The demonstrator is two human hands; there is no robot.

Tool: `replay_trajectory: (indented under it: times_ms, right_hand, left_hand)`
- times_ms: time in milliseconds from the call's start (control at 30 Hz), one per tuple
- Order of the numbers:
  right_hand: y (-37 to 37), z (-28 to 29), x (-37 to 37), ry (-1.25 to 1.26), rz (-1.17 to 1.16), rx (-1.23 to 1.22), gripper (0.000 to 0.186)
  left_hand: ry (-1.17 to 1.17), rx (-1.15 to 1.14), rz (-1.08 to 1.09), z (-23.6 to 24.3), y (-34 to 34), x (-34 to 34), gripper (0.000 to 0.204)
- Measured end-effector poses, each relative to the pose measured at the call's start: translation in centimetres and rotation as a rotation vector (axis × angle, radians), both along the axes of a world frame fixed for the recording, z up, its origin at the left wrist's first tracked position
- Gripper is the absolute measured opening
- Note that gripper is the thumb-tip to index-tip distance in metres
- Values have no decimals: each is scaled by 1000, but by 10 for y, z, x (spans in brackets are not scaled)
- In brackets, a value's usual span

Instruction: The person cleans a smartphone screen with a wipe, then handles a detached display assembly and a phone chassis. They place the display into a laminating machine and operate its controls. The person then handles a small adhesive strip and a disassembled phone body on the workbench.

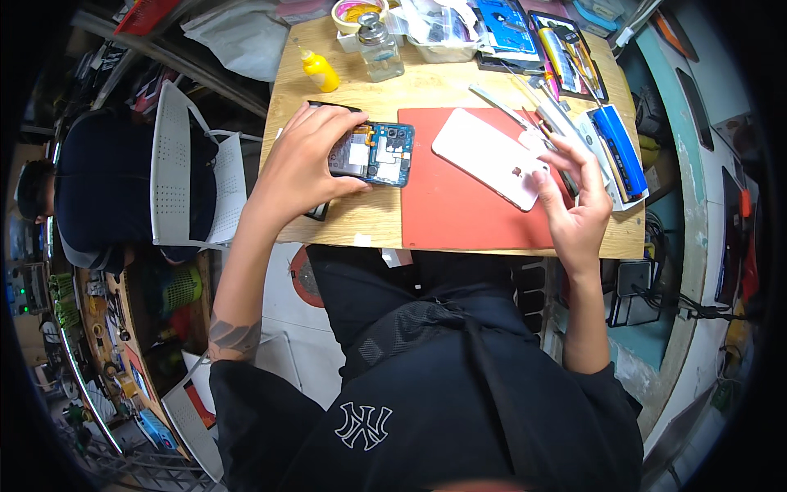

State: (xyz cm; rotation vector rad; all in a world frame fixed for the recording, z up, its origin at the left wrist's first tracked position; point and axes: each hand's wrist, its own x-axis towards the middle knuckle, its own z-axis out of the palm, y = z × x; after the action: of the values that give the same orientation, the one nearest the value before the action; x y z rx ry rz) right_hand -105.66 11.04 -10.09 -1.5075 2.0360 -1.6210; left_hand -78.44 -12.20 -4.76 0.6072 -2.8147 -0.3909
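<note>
My left hand [316, 156] grips an opened phone [392, 154] at the left edge of the red mat [459, 225], fingers over its far edge and thumb along its near edge. The phone's blue circuit board and battery are bare. Dark flat pieces stick out from under that hand, mostly hidden. A white phone [484, 156] slants across the mat, its back facing up. At its right end, my right hand [578, 193] holds it between thumb and fingers.
Tweezers and thin tools lie beyond the white phone, beside a blue boxy item [619, 152]. Farther back stand a yellow squeeze bottle [320, 71], a glass dispenser bottle [379, 51] and a white tub [447, 49]. A person [123, 180] sits on a white chair [172, 164] at left.
</note>
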Motion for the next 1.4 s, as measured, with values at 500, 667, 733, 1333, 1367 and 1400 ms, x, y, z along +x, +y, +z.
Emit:
replay_trajectory:
  times_ms: [500, 667, 733, 1333, 1367, 1400]
  right_hand:
    - [45, 11, 27, -675, 140, 249, 25]
    - [39, 7, 31, -610, 202, 240, 20]
    - [37, 7, 38, -554, 240, 248, 24]
    - [45, -4, 22, -463, -62, 241, 17]
    - [45, -6, 24, -373, -68, 264, 15]
    - [44, -7, 26, -220, -67, 254, 13]
  left_hand:
    - [-28, 82, 98, -32, 148, -42, 106]
    - [239, 133, 153, -37, 140, -42, 73]
    - [319, 493, 127, -39, 138, -44, 54]
    - [307, 790, 295, -45, 140, -79, 8]
    - [300, 728, 290, -46, 141, -81, 8]
    - [292, 668, 286, -47, 143, -82, 8]
